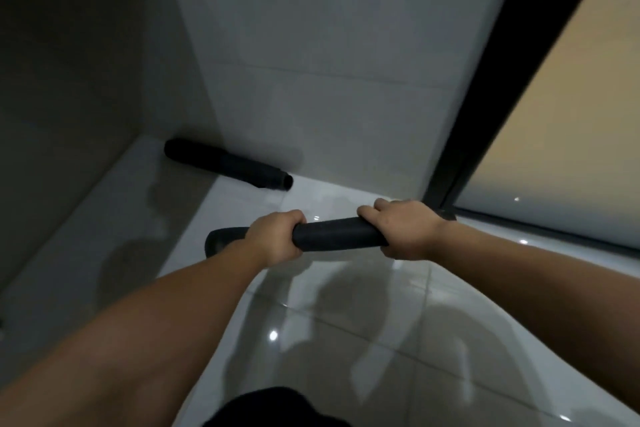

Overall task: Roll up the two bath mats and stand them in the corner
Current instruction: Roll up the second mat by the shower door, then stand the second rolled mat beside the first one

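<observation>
Against the back wall (329, 97), near the floor corner, first rolled mat (227, 163) lies flat on its side along the wall base. Rolled: yes. Standing: no. One end sits close to the corner where the left wall (69, 80) meets the back wall, the other end points toward the dark door frame (485, 97).

Second rolled mat (332, 234) is held off the tiled floor (346, 340), roughly horizontal, between both hands, nearer the camera than the first and well apart from it. Left hand (273, 239) is wrapped fully round the roll near its left portion, fingers curled over the top; a short stub of the roll sticks out past it. Right hand (405, 229) is wrapped round the right end, fingers over the top. Both grips are closed tight on this mat, nothing spread. Roll looks tight and even, no loose flap visible from this angle, though the frame is blurry.

Status as I read it: rolling is done for both mats. Placement isn't done for either. Left to do: carry the held roll to the corner, tip it upright, lean it into the two walls; then pick up the one lying down and stand it beside. Floor looks glossy with darker patches, possibly wet, so the base of an upright roll may slide.
</observation>
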Demonstrator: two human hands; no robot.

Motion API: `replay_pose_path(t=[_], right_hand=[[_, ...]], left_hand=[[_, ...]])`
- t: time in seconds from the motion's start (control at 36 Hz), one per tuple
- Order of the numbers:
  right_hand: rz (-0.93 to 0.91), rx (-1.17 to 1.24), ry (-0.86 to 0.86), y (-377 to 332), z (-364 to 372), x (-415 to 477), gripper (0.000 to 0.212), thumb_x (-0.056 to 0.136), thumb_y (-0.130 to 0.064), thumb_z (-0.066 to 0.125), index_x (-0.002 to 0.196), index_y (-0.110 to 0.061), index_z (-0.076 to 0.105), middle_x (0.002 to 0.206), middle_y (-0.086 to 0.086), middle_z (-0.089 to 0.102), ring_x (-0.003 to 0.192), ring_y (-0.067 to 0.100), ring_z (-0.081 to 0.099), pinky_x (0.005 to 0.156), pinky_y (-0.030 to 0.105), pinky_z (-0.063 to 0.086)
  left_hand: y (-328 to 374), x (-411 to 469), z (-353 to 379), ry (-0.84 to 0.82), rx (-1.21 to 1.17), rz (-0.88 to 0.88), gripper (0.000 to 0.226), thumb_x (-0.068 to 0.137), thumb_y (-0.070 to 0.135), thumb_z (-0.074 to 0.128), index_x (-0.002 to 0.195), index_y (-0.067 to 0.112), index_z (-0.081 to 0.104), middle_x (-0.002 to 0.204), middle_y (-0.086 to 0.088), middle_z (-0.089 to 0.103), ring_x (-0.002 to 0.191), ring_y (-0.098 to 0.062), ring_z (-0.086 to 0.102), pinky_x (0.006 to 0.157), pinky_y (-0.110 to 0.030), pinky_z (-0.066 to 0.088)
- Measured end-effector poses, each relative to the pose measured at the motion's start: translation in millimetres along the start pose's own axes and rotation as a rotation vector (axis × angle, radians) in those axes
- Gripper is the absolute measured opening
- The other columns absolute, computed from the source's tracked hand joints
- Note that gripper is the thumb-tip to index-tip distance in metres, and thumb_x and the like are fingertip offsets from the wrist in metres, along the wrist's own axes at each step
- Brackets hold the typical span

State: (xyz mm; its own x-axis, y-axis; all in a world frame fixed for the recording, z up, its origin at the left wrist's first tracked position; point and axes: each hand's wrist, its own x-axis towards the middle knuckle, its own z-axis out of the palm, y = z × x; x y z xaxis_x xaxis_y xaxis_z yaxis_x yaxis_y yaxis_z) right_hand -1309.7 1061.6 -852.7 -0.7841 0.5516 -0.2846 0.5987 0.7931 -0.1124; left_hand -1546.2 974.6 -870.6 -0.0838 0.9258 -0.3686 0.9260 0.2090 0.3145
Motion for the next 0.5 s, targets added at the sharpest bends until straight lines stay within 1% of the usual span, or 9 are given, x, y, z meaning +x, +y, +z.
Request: replay_pose_path(t=[0.08,0.14,0.22,0.33,0.39,0.44,0.5], right_hand=[[0.040,0.029,-0.086,-16,-6,34,0.039,0.078,-0.022,0.060,0.113,-0.027,0.045,0.095,0.002,0.058,0.082,0.024,0.057,0.064,0.032,0.039],[0.048,0.052,-0.128,-22,-6,55,0.036,0.078,-0.022,0.062,0.110,-0.028,0.048,0.088,-0.002,0.058,0.078,0.020,0.054,0.063,0.031,0.039],[0.039,0.072,-0.108,-26,0,77,0.034,0.076,-0.024,0.063,0.107,-0.028,0.049,0.085,-0.003,0.058,0.075,0.018,0.054,0.064,0.030,0.042],[0.042,0.145,-0.127,-26,17,99,0.038,0.072,-0.027,0.069,0.104,-0.027,0.050,0.084,-0.005,0.058,0.073,0.017,0.052,0.066,0.029,0.038],[0.042,0.172,-0.129,-25,22,115,0.040,0.070,-0.029,0.071,0.104,-0.027,0.051,0.083,-0.007,0.055,0.074,0.017,0.052,0.066,0.028,0.038],[0.047,0.199,-0.128,-27,23,137,0.041,0.068,-0.030,0.072,0.104,-0.027,0.052,0.083,-0.007,0.054,0.075,0.017,0.053,0.065,0.027,0.037],[0.038,0.241,-0.145,-33,24,161,0.040,0.069,-0.031,0.072,0.103,-0.028,0.053,0.083,-0.007,0.054,0.079,0.018,0.055,0.066,0.027,0.036]], left_hand=[[-27,5,2,0.072,0.009,-0.014,0.027,0.073,0.021,0.069,0.095,0.029,0.056,0.093,-0.002,0.066,0.086,-0.025,0.062,0.075,-0.033,0.051],[-41,10,4,0.093,0.024,-0.030,0.026,0.074,0.020,0.067,0.096,0.029,0.057,0.092,-0.002,0.066,0.085,-0.026,0.062,0.077,-0.035,0.051],[-58,20,6,0.076,0.045,-0.051,0.027,0.075,0.021,0.066,0.099,0.028,0.057,0.092,-0.002,0.067,0.086,-0.025,0.063,0.080,-0.035,0.051],[-75,37,3,0.048,0.067,-0.055,0.021,0.076,0.022,0.064,0.094,0.031,0.056,0.089,0.002,0.067,0.086,-0.024,0.061,0.078,-0.033,0.048],[-84,46,3,0.073,0.106,-0.046,0.022,0.076,0.022,0.062,0.094,0.031,0.057,0.091,0.004,0.066,0.088,-0.023,0.060,0.081,-0.033,0.045],[-98,52,4,0.138,0.111,-0.059,0.029,0.075,0.019,0.061,0.100,0.031,0.058,0.100,0.003,0.065,0.097,-0.023,0.057,0.089,-0.033,0.041],[-114,53,4,0.217,0.087,-0.096,0.050,0.074,0.015,0.063,0.122,0.023,0.054,0.124,-0.003,0.057,0.117,-0.025,0.049,0.104,-0.035,0.031]])
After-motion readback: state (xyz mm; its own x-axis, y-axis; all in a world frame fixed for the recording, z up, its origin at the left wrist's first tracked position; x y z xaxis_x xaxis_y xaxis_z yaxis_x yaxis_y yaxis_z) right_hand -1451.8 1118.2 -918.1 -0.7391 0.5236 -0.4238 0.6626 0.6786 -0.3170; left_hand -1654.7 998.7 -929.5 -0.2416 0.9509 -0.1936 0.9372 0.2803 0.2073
